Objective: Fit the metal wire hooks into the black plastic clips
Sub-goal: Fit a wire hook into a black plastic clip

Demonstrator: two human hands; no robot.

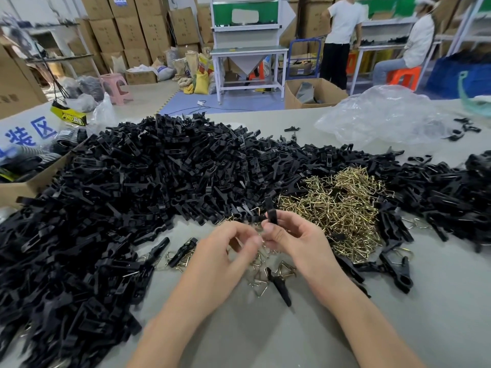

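Right hand (292, 240) is seen gripping a black clip (272, 215), held upright above the grey table (265, 335). Left hand (233, 245) is curled beside it, fingertips bunched; whether a hook is pinched cannot be told. Loose wire hooks (261, 282) are partly hidden beneath. Beyond, a brass hook pile (340, 205) is ringed by heaped black clips (148, 176).

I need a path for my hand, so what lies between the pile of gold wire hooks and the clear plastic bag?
In the head view, a band of black clips lies between the wire hooks and the plastic bag.
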